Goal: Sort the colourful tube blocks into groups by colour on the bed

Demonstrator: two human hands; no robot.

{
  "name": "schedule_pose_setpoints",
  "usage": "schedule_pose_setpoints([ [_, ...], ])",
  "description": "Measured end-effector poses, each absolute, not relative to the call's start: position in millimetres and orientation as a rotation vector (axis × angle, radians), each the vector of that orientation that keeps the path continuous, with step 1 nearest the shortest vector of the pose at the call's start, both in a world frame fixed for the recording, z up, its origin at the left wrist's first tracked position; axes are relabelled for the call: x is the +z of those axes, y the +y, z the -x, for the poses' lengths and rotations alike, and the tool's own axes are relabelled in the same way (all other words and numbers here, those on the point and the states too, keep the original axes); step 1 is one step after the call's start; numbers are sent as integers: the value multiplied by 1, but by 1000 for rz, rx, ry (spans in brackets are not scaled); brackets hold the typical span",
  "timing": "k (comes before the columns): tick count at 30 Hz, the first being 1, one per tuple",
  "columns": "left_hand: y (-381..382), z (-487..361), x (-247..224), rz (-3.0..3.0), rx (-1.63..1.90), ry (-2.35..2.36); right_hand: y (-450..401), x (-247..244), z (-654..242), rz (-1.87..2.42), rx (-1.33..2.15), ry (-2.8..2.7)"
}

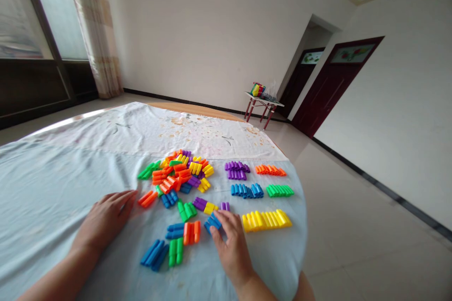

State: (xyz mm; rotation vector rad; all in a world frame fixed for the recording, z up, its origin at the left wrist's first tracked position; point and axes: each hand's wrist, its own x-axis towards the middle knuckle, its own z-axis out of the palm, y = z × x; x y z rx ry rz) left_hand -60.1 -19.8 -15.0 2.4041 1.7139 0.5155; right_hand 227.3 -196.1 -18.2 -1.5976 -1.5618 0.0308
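Note:
My right hand [231, 242] has its thumb and fingers around a blue tube-shaped plastic block [212, 222], low over the cloth. My left hand [108, 216] lies flat on the cloth, fingers stretched out, its tips beside an orange block [147, 199]. Ahead of my hands is a mixed pile of tube blocks [180, 172]. Nearer me lie loose pieces: a green block [175, 251], a blue block [154, 255] and an orange block [191, 233]. Right of my right hand runs a yellow row [267, 220]. A purple block [225, 206] shows just beyond its fingers.
Sorted by colour on the right are a purple group [236, 170], an orange row [270, 170], a blue row [247, 191] and a green row [280, 191]. The light blue cloth [52, 183] covers the round table. A small table [264, 100] stands by the far wall.

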Motion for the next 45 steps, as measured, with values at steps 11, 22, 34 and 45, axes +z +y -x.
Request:
schedule_pose_setpoints([
  [11, -20, 60, -15, -2376, 515, 1705, -201, -20, -228, 1720, 51, -1593],
  [22, -9, 69, -29, -2423, 593, 1647, -202, -1, -252, 1735, 9, -1601],
  [34, -6, 68, -32, -2423, 536, 1658, -152, 30, -337, 2207, -255, -1512],
  [45, -6, 69, -30, -2405, 486, 1690, -151, 24, -335, 2357, -296, -1490],
])
